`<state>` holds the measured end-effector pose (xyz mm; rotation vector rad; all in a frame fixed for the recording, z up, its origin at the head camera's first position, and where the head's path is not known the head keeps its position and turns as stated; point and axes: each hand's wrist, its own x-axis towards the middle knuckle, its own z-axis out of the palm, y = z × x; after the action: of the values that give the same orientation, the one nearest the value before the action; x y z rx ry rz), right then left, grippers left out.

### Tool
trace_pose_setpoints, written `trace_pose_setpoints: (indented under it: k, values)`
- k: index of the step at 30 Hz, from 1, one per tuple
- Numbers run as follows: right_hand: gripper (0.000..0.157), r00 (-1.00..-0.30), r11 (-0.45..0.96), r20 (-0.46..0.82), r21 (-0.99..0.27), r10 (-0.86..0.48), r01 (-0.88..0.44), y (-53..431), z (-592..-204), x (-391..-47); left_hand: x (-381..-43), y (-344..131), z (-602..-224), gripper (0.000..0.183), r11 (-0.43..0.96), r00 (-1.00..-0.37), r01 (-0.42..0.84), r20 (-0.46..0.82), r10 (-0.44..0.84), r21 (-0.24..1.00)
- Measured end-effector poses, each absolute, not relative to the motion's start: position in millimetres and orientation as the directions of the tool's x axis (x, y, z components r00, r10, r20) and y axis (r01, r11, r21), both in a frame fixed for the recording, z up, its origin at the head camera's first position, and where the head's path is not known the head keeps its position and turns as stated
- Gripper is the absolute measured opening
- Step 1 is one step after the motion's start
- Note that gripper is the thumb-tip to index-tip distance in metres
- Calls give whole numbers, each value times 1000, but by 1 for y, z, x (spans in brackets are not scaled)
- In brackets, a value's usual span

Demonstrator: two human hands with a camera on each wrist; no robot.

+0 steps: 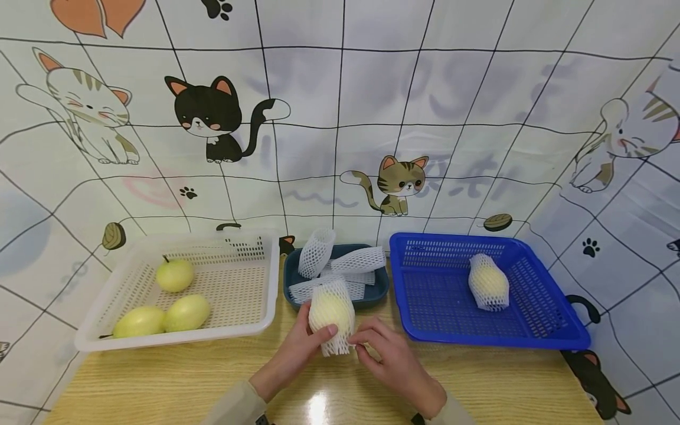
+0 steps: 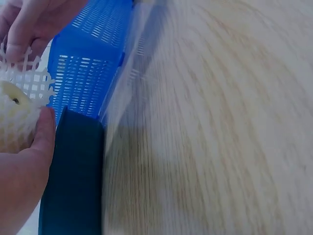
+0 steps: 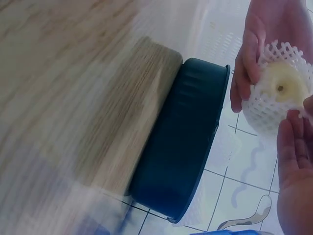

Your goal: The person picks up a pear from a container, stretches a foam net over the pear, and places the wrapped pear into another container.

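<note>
Evidently for steadiness, the left hand (image 1: 304,342) grips the round pale-yellow fruit (image 3: 289,80) near the dark-teal oblong tray (image 1: 379,299), the surrounding white foam-mesh sleeve (image 1: 336,347) facing open end away from the tray, presumably for access by the right hand (image 1: 392,359), which pinches that end's edge.

Foam net sleeves (image 1: 358,260) lie in the tub (image 1: 378,293) on the table (image 1: 159,383). Left of the tub, a basket (image 1: 239,283) holds three pears (image 1: 187,313), toward the side away from it. Right of the tub, a second basket (image 1: 430,295) contains one netted pear (image 1: 489,283). Before the tub, another netted pear (image 1: 332,310) sits between left hand (image 1: 305,342) and right hand (image 1: 390,360); behind it rises a wall covering (image 1: 319,195).
</note>
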<state>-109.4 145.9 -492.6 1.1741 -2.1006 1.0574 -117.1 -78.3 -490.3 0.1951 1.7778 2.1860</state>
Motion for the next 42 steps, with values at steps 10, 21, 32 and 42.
trace_pose_setpoints:
  k: [10, 21, 32, 42]
  values:
    - [33, -646, 296, 677, -574, -353, -764, 150, -490, -108, -117, -78, -487, 90, -70, -944, -94, -67, 323, 993]
    - [48, -893, 139, 303, -921, -332, -364, 140, -475, -107, -115, -74, -487, 99, 17, -940, -14, -19, 341, 1000]
    - [53, -936, 96, 84, -988, -342, -123, 133, -471, -113, -115, -71, -487, 105, 309, -967, 126, 47, 250, 943]
    - [62, -950, 64, 36, -996, -310, -58, 129, -474, -118, -113, -67, -489, 101, 550, -954, 293, 277, 115, 782]
